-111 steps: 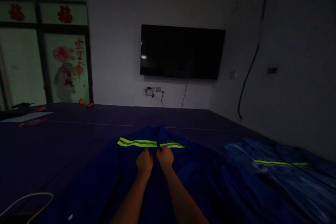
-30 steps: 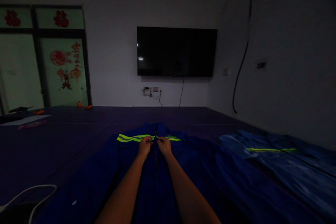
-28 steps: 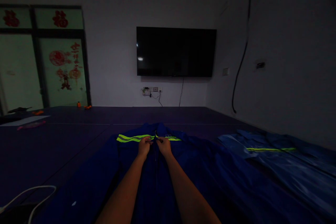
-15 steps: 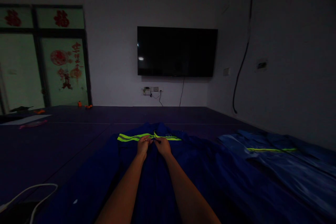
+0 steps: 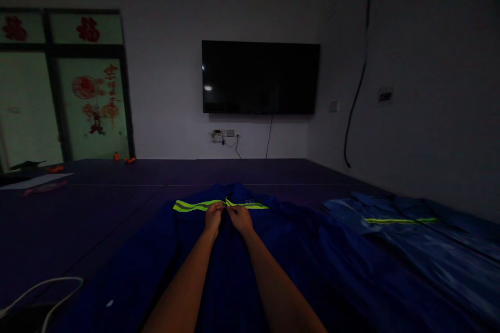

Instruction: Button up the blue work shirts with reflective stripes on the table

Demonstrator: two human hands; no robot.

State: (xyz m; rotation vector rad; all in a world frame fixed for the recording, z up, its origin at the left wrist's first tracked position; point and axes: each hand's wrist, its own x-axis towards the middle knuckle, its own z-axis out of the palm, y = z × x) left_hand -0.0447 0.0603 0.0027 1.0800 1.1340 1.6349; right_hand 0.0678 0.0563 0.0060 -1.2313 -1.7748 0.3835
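Cloth fills six o'clock: a dark blue fabric jacket (image 5: 230,270) lies spread on the flat purple worktop (image 5: 128,171), its collar toward twelve. At its neon-yellow and grey reflective chest band (image 5: 197,206), the left hand (image 5: 214,214) and right hand (image 5: 240,217) are pinched close together on the front edges; whatever fastening they hold is too small and dark to tell. Spreading out looks done. Below the hands the fronts seem to meet; one band edge stands raised, so joining there appears unfinished. A lighter blue fabric garment (image 5: 414,250) lies at four o'clock.
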